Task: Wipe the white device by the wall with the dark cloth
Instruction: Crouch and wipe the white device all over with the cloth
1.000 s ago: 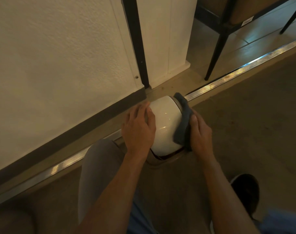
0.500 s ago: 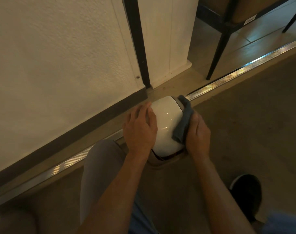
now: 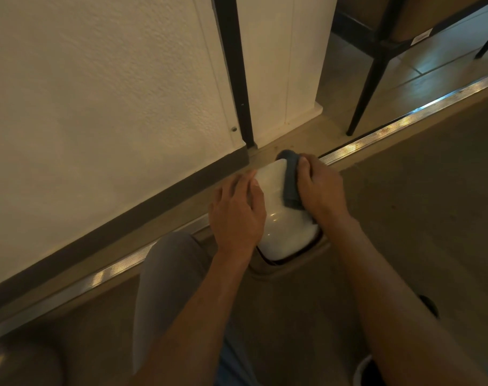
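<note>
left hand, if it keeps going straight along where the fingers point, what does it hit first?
The left hand lies flat on the white device, its fingers pointing toward the wall. Going straight on, it would likely meet the dark baseboard first, after a strip of bare floor; depth is unclear from this one view.

You've got one white device [image 3: 281, 221] mid-frame, one dark cloth [image 3: 291, 185] on it, and two hands: left hand [image 3: 237, 210], right hand [image 3: 322, 190]. Upper right, two black chair legs [image 3: 365, 87]. One metal floor strip [image 3: 404, 123], one shoe [image 3: 429, 306] at lower right.
</note>
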A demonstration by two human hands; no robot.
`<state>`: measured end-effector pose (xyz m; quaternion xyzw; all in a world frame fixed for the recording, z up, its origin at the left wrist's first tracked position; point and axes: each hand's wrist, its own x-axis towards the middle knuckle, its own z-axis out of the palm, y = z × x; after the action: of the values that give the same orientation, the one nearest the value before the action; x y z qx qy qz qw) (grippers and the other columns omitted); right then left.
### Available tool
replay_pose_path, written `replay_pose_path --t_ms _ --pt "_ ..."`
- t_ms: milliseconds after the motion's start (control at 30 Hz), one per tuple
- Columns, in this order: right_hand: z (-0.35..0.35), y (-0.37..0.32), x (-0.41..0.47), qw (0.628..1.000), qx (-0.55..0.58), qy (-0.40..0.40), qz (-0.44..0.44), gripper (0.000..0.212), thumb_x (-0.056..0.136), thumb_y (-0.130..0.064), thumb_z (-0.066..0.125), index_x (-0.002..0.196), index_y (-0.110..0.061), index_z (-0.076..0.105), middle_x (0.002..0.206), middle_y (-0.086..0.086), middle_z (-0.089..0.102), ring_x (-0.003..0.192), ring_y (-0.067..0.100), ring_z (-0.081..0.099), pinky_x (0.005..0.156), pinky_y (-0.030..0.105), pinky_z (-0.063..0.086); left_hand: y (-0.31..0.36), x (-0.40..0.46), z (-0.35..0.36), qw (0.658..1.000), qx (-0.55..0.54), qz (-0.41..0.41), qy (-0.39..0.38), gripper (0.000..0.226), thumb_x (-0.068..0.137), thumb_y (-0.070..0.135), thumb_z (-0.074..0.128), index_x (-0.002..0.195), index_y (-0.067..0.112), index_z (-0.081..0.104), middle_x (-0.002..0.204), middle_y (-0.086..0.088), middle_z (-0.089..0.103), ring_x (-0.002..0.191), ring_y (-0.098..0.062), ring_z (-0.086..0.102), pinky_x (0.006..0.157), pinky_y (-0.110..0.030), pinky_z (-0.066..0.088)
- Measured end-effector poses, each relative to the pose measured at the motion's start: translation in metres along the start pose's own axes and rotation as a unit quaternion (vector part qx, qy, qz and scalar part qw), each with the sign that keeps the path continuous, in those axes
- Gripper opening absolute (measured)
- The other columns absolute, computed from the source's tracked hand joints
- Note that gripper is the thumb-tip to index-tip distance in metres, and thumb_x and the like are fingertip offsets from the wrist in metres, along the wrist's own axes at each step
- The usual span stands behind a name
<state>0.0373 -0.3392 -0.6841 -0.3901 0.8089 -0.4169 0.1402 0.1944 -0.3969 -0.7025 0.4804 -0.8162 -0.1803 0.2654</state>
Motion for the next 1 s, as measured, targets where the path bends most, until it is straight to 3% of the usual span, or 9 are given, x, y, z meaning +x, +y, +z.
replay_pose_path --t_ms 167,267,400,567,600,700,733,867,1000 --pt "0.006 -0.025 0.049 0.971 -0.153 -0.178 -0.052 0.036 0.105 -0.037 0.037 0.11 -0.012 0.064 0.101 0.009 0.065 0.089 0.023 0.058 0.08 0.038 0.047 -0.002 0.002 0.003 1.0 0.01 0.007 0.001 0.051 0.105 0.044 0.025 0.137 0.021 0.058 0.134 -0.001 0.062 0.125 -0.019 0.053 0.106 -0.041 0.042" --pt "0.008 -0.027 0.053 0.965 -0.143 -0.203 -0.079 0.034 0.105 -0.034 0.041 0.109 -0.012 0.065 0.104 0.01 0.065 0.092 0.024 0.059 0.081 0.037 0.047 -0.001 0.004 0.005 1.0 0.007 -0.006 0.01 0.05 0.105 0.042 0.026 0.135 0.02 0.06 0.133 0.0 0.063 0.124 -0.017 0.054 0.105 -0.04 0.042" --pt "0.003 -0.004 0.015 0.994 -0.032 -0.078 -0.072 0.038 0.108 -0.034 0.037 0.137 -0.018 0.055 0.131 0.006 0.059 0.111 0.013 0.054 0.092 0.025 0.037 0.0 0.002 0.004 1.0 0.001 -0.021 0.019 0.044 0.105 0.039 0.031 0.133 0.023 0.061 0.132 0.001 0.063 0.122 -0.018 0.054 0.101 -0.035 0.045" --pt "0.02 0.03 -0.08 0.991 0.043 0.11 0.056 0.045 0.109 -0.033 0.033 0.149 -0.014 0.042 0.142 0.009 0.052 0.112 -0.003 0.046 0.097 0.009 0.037 0.005 0.0 0.0 0.999 -0.022 -0.035 0.009 0.043 0.105 0.04 0.031 0.135 0.026 0.057 0.134 0.001 0.06 0.12 -0.018 0.052 0.095 -0.043 0.051" --pt "0.025 0.036 -0.094 0.989 0.041 0.131 0.06 0.046 0.108 -0.033 0.034 0.15 -0.014 0.04 0.145 0.009 0.049 0.117 0.002 0.048 0.099 0.011 0.038 0.004 0.0 0.0 0.999 -0.024 -0.031 0.006 0.043 0.105 0.041 0.031 0.136 0.026 0.057 0.135 0.001 0.06 0.121 -0.018 0.052 0.095 -0.044 0.051" --pt "0.031 0.043 -0.107 0.987 0.039 0.148 0.046 0.048 0.108 -0.036 0.031 0.151 -0.015 0.037 0.147 0.008 0.045 0.127 0.025 0.054 0.101 0.044 0.05 -0.001 0.0 0.0 1.0 -0.016 -0.01 -0.004 0.046 0.105 0.042 0.03 0.139 0.024 0.056 0.138 0.0 0.059 0.122 -0.018 0.052 0.097 -0.043 0.05" --pt "0.03 0.04 -0.101 0.988 0.038 0.146 0.041 0.048 0.107 -0.036 0.031 0.15 -0.014 0.038 0.146 0.008 0.046 0.126 0.026 0.055 0.099 0.047 0.051 -0.002 0.0 0.0 1.0 -0.013 -0.005 -0.003 0.045 0.105 0.042 0.031 0.138 0.024 0.056 0.137 0.0 0.059 0.122 -0.018 0.052 0.097 -0.042 0.05" --pt "0.012 0.009 -0.045 0.998 0.005 0.067 0.007 0.044 0.108 -0.037 0.033 0.146 -0.016 0.043 0.14 0.008 0.05 0.115 0.018 0.055 0.094 0.034 0.047 0.0 -0.002 0.001 1.0 -0.009 -0.002 0.01 0.04 0.106 0.035 0.038 0.137 0.021 0.058 0.134 -0.002 0.062 0.121 -0.018 0.053 0.101 -0.036 0.046" --pt "0.008 -0.032 0.028 0.982 -0.13 -0.129 -0.051 0.035 0.106 -0.035 0.038 0.126 -0.016 0.06 0.119 0.007 0.06 0.106 0.022 0.057 0.086 0.031 0.041 -0.001 0.002 0.001 1.0 -0.007 0.0 0.014 0.045 0.106 0.037 0.031 0.132 0.017 0.061 0.131 -0.004 0.064 0.122 -0.02 0.055 0.106 -0.036 0.041"
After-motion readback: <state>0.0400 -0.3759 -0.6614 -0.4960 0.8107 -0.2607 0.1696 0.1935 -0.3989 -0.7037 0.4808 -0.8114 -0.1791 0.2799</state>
